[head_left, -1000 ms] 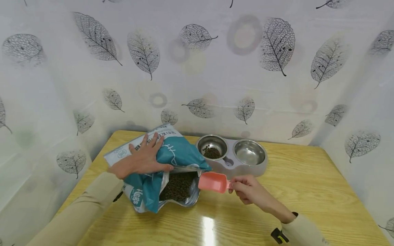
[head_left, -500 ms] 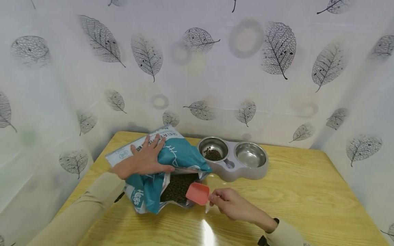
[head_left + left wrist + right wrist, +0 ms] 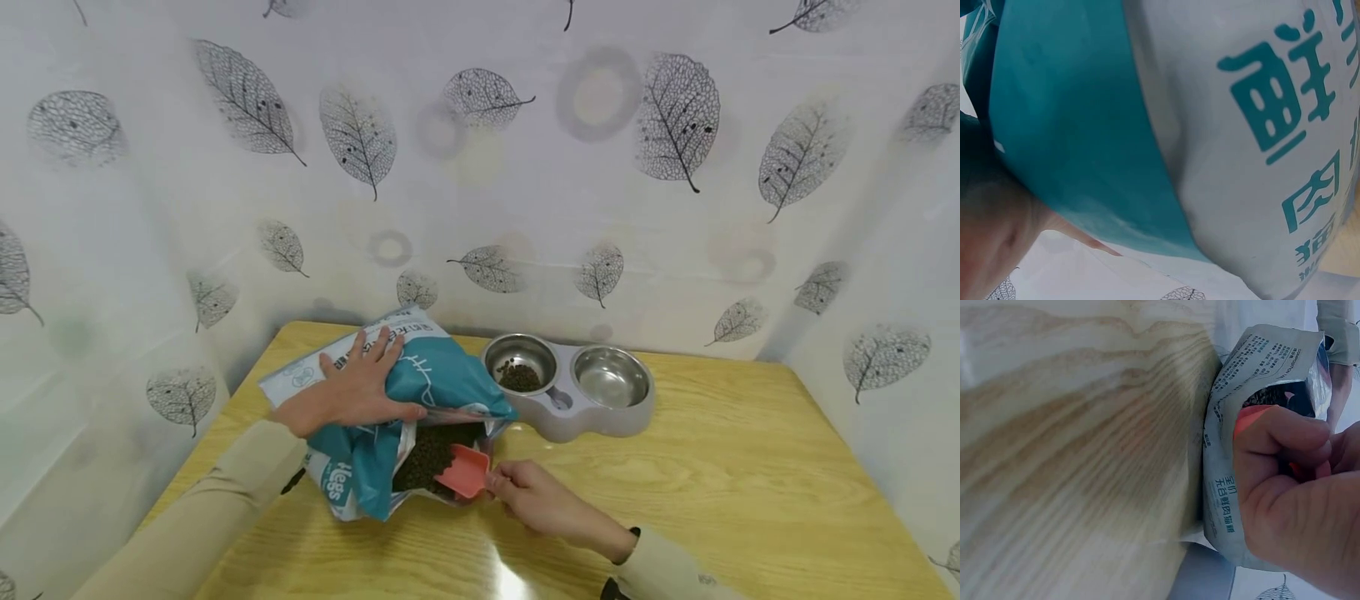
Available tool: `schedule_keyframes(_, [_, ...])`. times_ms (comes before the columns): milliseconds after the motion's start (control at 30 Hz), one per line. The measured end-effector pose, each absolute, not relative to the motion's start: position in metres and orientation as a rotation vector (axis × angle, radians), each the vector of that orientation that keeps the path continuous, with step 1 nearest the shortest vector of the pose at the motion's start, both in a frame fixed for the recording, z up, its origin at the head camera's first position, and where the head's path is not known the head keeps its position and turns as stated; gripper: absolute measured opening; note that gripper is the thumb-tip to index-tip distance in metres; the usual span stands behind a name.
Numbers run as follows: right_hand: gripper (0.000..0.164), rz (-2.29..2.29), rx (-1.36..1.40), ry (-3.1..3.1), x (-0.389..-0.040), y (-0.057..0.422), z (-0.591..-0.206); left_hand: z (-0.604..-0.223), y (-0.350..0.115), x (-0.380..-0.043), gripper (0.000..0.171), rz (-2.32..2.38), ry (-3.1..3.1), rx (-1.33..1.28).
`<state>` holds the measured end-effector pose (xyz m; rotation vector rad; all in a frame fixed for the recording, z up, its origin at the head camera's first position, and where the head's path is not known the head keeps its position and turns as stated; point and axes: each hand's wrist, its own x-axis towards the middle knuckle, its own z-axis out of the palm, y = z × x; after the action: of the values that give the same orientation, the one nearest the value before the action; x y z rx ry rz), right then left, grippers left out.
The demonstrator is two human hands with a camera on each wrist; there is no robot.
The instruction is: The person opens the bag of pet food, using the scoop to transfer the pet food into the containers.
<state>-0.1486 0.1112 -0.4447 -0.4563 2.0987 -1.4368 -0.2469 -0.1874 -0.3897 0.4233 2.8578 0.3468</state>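
Yellow wood-grain counter (image 3: pixel 712 475), with a bright glare (image 3: pixel 510 579) at the bottom of the head view. Screened at the back and both sides by pale sheeting (image 3: pixel 525 200), printed with dark skeleton leaves and faint rings. Towards the back of the counter, a grey double stand (image 3: pixel 555 429). In its left steel bowl (image 3: pixel 525 348), a small heap of brown kibble (image 3: pixel 519 377); beside that, a shiny right steel bowl (image 3: pixel 611 379). Left of the stand, a teal-and-white bag (image 3: pixel 450 367), on its side, open towards the near right, with dark pellets (image 3: pixel 423 458) inside. In the way of a full look in, the bag's own overhanging upper side. On top of the bag, the left grip (image 3: pixel 356 392), wide, fingers spread. At the mouth, the right grip (image 3: pixel 536 500), narrow, pinching the handle of a red scoop (image 3: pixel 467 471). Just inside, against the pellets, with the scoop's front edge. Largely hidden behind the right grip in the right wrist view.
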Motion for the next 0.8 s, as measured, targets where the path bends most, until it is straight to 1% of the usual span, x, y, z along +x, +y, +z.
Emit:
schedule_keyframes(300, [0.039,-1.558,-0.364,1.852,-0.151,0.123,-0.45,-0.392,-0.187,-0.247,0.124,0.322,2.871,0.413])
schedule_keyframes(467, [0.041,-1.618,-0.445,1.729,-0.152,0.134,-0.446,-0.391,-0.187,-0.246,0.124,0.315,2.874,0.412])
schedule_keyframes(633, [0.035,-1.726,-0.526,1.59,-0.153,0.141,-0.438,-0.39,-0.187,-0.246,0.123,0.321,2.875,0.416])
schedule_keyframes(800, [0.031,-1.84,-0.532,1.523,-0.156,0.146,-0.432,-0.39,-0.188,-0.246,0.123,0.334,2.871,0.42])
